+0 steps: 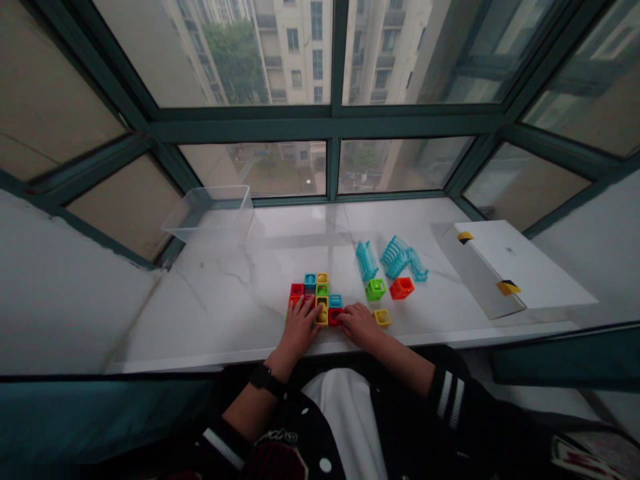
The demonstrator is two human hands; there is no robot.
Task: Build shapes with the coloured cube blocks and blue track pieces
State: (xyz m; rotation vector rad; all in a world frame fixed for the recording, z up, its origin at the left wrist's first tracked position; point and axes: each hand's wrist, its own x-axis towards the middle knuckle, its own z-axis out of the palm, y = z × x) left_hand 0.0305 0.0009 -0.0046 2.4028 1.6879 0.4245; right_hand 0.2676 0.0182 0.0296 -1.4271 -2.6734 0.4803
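Note:
A flat group of joined cube-shaped building blocks in red, yellow, green and blue lies near the front edge of the white counter. My left hand rests over its left side, fingers spread across the red blocks and thumb touching a yellow block. At the group's lower right corner, the fingertips of my right hand are closed on a red block, just below a blue block. My fingers partly cover these blocks. A loose yellow block sits right beside my right hand.
Beyond my right hand stand a green block and an orange-red block. Behind them lie translucent blue track pieces. A clear plastic bin is at the back left, and a white box at the right. Windows enclose the counter.

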